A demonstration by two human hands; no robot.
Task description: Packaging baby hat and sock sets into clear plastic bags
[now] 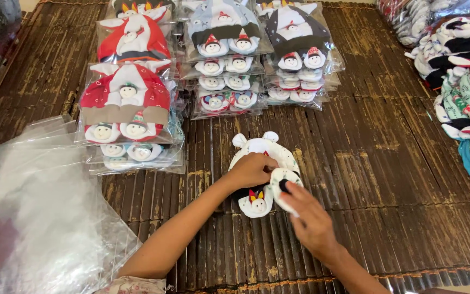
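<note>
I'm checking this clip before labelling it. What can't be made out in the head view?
- White soft-toy item: its middle is hidden under the left hand and right hand.
- Loose pile of fabric items: cut off by the right edge.
- Clear plastic bags: the count is unclear, since the sheets overlap.
- Lower packed bags in the stacks: covered by the ones above.

We cannot see the middle of the white sock set (262, 149), since our left hand (252, 170) covers it. The loose sock pile (466, 81) at the frame's right and the clear bags (33, 218) at lower left are cut off by the edges.
</note>
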